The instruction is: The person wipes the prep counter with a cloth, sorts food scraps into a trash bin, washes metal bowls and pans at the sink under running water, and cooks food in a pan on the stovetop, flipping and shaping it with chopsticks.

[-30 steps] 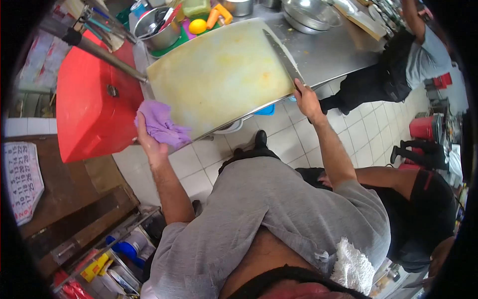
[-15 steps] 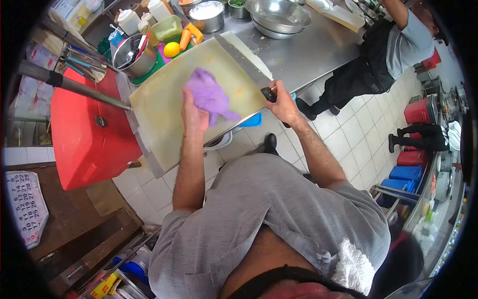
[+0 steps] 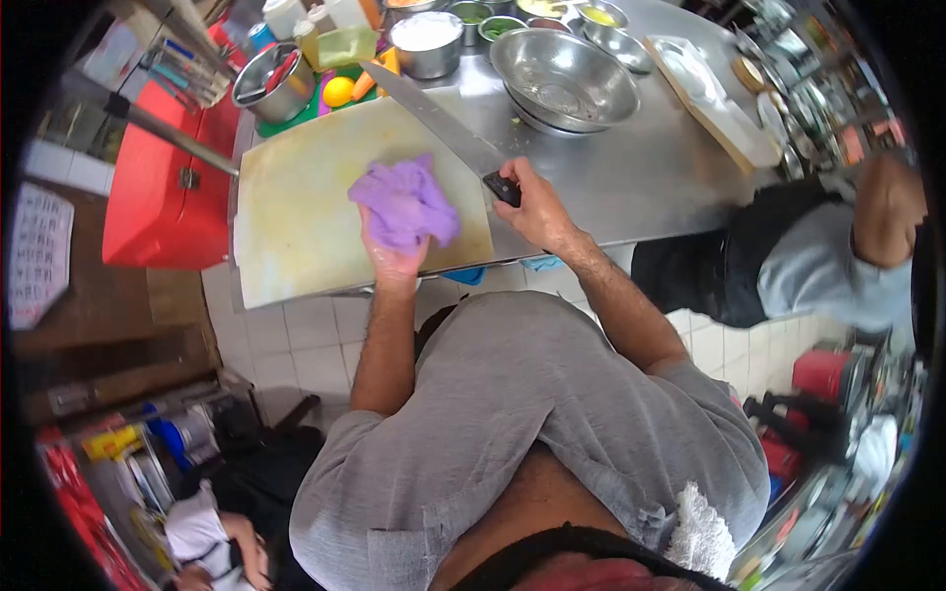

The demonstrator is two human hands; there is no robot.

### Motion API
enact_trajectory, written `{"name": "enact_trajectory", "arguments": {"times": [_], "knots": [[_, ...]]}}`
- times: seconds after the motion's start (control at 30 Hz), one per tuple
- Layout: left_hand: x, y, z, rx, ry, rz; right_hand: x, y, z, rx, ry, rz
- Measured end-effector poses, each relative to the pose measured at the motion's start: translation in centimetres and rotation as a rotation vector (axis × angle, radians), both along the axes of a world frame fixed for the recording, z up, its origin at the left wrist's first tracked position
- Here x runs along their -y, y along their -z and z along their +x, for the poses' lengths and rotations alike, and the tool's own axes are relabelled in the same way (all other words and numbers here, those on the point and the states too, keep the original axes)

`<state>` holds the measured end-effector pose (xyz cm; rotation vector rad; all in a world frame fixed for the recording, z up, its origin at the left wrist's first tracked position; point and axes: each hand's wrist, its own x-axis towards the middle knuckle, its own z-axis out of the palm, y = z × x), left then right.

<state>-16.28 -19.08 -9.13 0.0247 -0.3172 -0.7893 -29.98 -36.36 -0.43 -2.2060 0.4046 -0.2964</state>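
Observation:
A crumpled purple cloth (image 3: pixel 404 202) is in my left hand (image 3: pixel 394 258); it covers most of my fingers above the near part of the cutting board (image 3: pixel 286 212). My right hand (image 3: pixel 537 212) is wrapped round the black handle of a large kitchen knife (image 3: pixel 443 126), at the board's right edge. The long, wide blade points away and to the left, its tip near the carrots (image 3: pixel 365 83) at the back of the board. Cloth and blade are apart.
Behind the board are a yellow lemon (image 3: pixel 338 92), a steel pot of utensils (image 3: pixel 271 84) and a pot of white stuff (image 3: pixel 427 44). Large steel bowls (image 3: pixel 567 79) stand to the right. A red cooler (image 3: pixel 163 187) is at left; a co-worker (image 3: pixel 788 256) stands at right.
My view has shifted. The knife has swung left, so its blade now slants over the board's far right corner. The cloth is bunched up more in my left hand. Another person appears at lower left.

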Motion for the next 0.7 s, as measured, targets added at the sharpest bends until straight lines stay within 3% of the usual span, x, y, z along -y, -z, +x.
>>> {"name": "enact_trajectory", "arguments": {"times": [0.03, 0.17, 0.23, 0.27, 0.33, 0.5, 0.6, 0.67, 0.7], "knots": [[0.5, -1.4, -1.5, -0.15, -0.033, 0.089, 0.7, 0.0, 0.5, 0.021, -0.046, -0.011], [3.1, -5.2, -6.2, -0.338, -0.192, 0.165, 2.6, 1.1, 2.3, 0.052, -0.169, -0.12], [3.7, -4.6, -7.3, 0.013, -0.225, 0.329, 2.9, 1.5, 2.4, 0.024, -0.222, -0.088], [4.2, -4.3, -7.7, 0.001, -0.26, 0.332, 3.0, 1.7, 2.2, -0.006, -0.235, -0.057], [5.6, -3.4, -8.2, 0.227, -0.318, 0.679, 2.8, 1.4, 1.4, -0.016, -0.297, -0.032], [8.9, -3.3, -8.7, 0.138, -0.52, 0.824, 3.0, 2.3, -0.1, -0.003, -0.385, -0.025], [10.8, -2.7, -7.6, 0.075, -0.704, 0.85, 3.1, 0.7, -1.5, 0.033, -0.437, -0.198], [11.5, -2.3, -7.2, 0.281, -0.851, 0.981, 3.0, 0.4, -2.7, 0.044, -0.374, -0.178], [11.0, -5.7, -8.0, 0.235, -0.829, 1.074, 3.1, 0.6, -3.2, 0.055, -0.375, -0.172]]}}
